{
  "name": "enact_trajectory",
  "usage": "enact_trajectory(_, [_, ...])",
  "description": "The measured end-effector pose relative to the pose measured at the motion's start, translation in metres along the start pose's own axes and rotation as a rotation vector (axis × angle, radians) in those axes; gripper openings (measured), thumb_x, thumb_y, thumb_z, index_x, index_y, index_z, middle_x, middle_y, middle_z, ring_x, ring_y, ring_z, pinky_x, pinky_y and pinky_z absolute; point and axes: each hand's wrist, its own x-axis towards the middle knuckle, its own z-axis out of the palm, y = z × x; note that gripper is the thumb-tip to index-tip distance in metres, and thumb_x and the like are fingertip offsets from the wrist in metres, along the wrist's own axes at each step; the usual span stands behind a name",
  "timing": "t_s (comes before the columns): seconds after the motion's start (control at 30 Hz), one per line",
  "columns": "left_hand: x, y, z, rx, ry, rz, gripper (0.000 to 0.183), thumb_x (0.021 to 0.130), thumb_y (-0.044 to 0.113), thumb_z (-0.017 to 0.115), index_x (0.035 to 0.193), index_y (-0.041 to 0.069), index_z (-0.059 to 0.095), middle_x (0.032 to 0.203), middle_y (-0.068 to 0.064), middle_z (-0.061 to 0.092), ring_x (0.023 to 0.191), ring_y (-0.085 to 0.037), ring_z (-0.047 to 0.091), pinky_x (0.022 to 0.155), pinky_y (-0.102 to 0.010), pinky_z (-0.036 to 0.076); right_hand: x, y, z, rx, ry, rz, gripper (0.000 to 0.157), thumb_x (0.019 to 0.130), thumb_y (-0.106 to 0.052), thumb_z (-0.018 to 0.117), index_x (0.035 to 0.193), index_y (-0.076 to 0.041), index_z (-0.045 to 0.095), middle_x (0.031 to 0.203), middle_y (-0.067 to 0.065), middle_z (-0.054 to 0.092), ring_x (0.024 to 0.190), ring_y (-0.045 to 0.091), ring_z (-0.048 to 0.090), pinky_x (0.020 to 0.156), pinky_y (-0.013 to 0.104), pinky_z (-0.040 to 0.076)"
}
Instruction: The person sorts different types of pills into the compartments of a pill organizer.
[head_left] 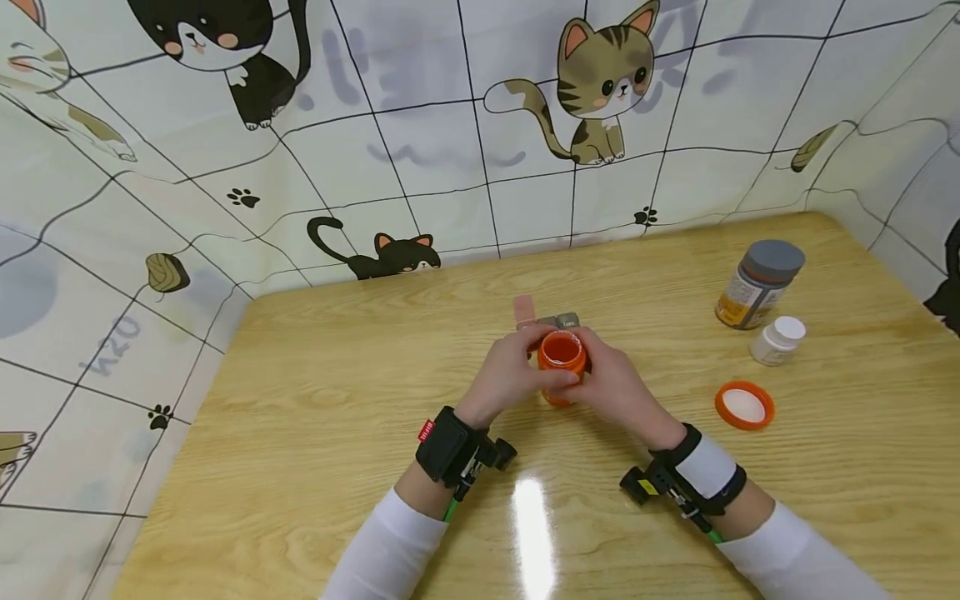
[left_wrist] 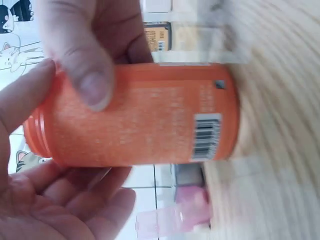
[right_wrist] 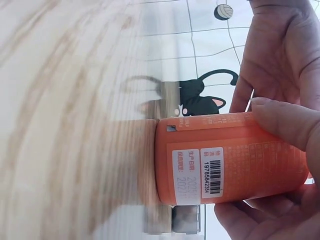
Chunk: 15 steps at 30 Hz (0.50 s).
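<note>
Both hands hold an orange plastic bottle [head_left: 562,393] that stands upright, lidless, with its round mouth facing up. My left hand [head_left: 510,375] grips its left side, the fingers [left_wrist: 85,197] curling behind it. On the other side, my right hand [head_left: 618,387] grips it with the thumb [left_wrist: 95,90] across the front. Barcode labels show near the base in both wrist views. Just behind the bottle lies a pill organizer [head_left: 567,320] with grey compartments and a raised pink flap [head_left: 524,308]; the hands and bottle hide much of it.
To the right an orange screw lid [head_left: 745,406] lies with its white inside up. Beyond it stand a small white bottle [head_left: 778,342] and a larger jar [head_left: 759,285] with a grey cap. Cat-print sheeting [head_left: 420,167] borders the wooden table [head_left: 337,417].
</note>
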Motion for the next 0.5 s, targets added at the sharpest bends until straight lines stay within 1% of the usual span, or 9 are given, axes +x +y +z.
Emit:
enact_trajectory(0.13, [-0.002,-0.004,0.004,0.014,0.011,0.050,0.050,0.075,0.020,0.077,0.119,0.011,0.057,0.112,0.000,0.061,0.105,-0.010,0.050,0.092,-0.043,0.041,-0.001,-0.001,0.001,0.007,-0.004,0.010,0.057,0.073,-0.003,0.073,0.121,0.003,0.043,0.116,0.021,0.055,0.106,0.032,0.052,0.088,0.049,0.044])
enact_trajectory(0.2, [-0.003,-0.004,0.005,0.031,0.010,0.065,0.048,0.076,0.020,0.076,0.119,0.011,0.057,0.111,0.000,0.061,0.104,-0.010,0.051,0.091,-0.043,0.042,-0.004,-0.003,-0.004,-0.021,-0.032,0.031,0.059,0.074,-0.009,0.075,0.123,0.002,0.042,0.119,0.020,0.053,0.109,0.032,0.050,0.089,0.049,0.042])
enact_trajectory(0.23, [-0.003,-0.004,0.005,0.038,0.007,0.071,0.048,0.076,0.021,0.076,0.119,0.010,0.057,0.110,0.000,0.061,0.104,-0.010,0.051,0.091,-0.042,0.042,-0.006,-0.003,-0.009,-0.054,-0.046,0.044,0.062,0.075,-0.012,0.075,0.124,0.003,0.041,0.120,0.021,0.052,0.109,0.034,0.049,0.090,0.050,0.042])
enact_trajectory(0.33, [-0.002,-0.004,0.005,0.058,-0.001,0.066,0.046,0.077,0.021,0.075,0.118,0.010,0.057,0.109,0.000,0.062,0.103,-0.010,0.052,0.091,-0.040,0.042,-0.015,-0.005,-0.034,-0.182,-0.080,0.092,0.068,0.077,-0.020,0.074,0.128,0.006,0.038,0.125,0.026,0.048,0.112,0.038,0.045,0.091,0.053,0.039])
enact_trajectory(0.43, [-0.001,-0.003,0.005,0.066,-0.009,0.058,0.045,0.078,0.021,0.075,0.117,0.009,0.057,0.108,-0.001,0.062,0.102,-0.010,0.052,0.091,-0.039,0.042,-0.032,0.002,-0.070,-0.400,-0.085,0.154,0.071,0.080,-0.025,0.071,0.127,0.013,0.035,0.123,0.035,0.043,0.109,0.046,0.043,0.087,0.058,0.039])
enact_trajectory(0.5, [-0.001,-0.003,0.005,0.066,-0.011,0.052,0.045,0.078,0.021,0.074,0.118,0.009,0.057,0.108,0.000,0.062,0.103,-0.010,0.052,0.091,-0.039,0.042,-0.045,0.014,-0.093,-0.526,-0.100,0.217,0.061,0.079,-0.027,0.069,0.113,0.015,0.043,0.104,0.033,0.050,0.090,0.043,0.050,0.073,0.052,0.045])
